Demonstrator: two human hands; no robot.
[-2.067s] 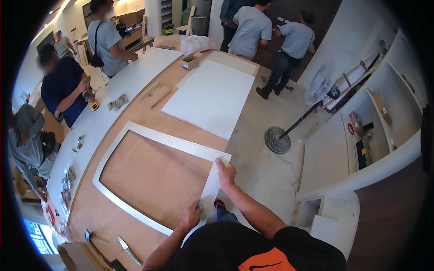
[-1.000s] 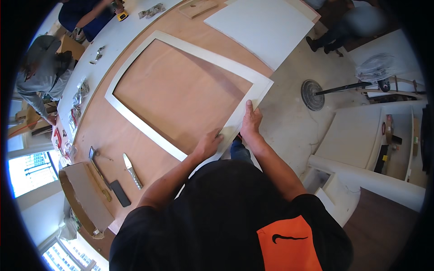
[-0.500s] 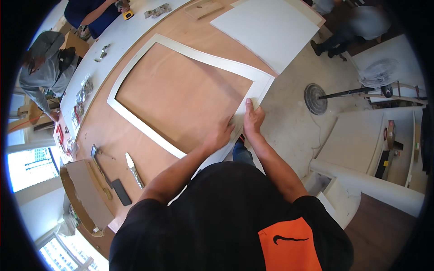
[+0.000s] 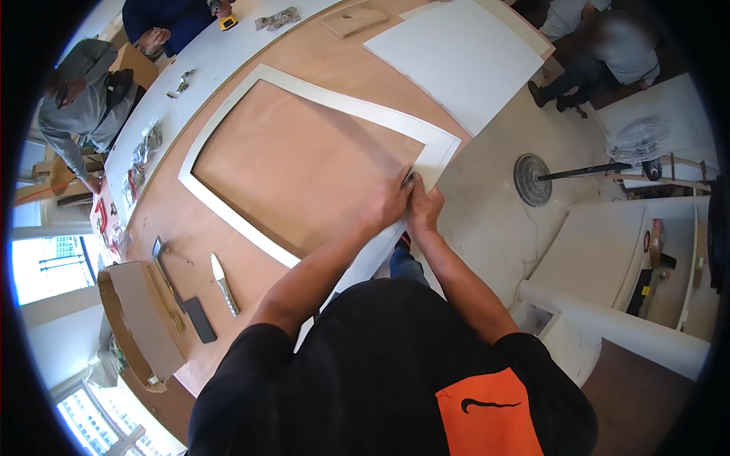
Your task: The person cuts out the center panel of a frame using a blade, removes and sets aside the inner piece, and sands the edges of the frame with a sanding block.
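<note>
A white rectangular frame [image 4: 236,210] with a large opening lies on the brown worktable [image 4: 171,228], its near right end at the table's edge by my body. My right hand [image 4: 424,207] grips the frame's near right side, thumb on top and fingers out of sight below the rim. Close against that thumb, my left hand [image 4: 391,201] is closed over the inner edge of the same side. A small dark bit shows at its fingertips, too small to name.
A putty knife [image 4: 223,283], a dark block [image 4: 201,319] and a cardboard box [image 4: 144,327] are on my left. White panels [image 4: 456,61] lie at the far right of the table. A standing fan [image 4: 582,172] is on the floor to the right. Co-workers [image 4: 91,99] stand across the table.
My left hand has moved up and right along the frame's side to meet my right thumb. My right hand has slid slightly nearer me. The view has shifted a little.
</note>
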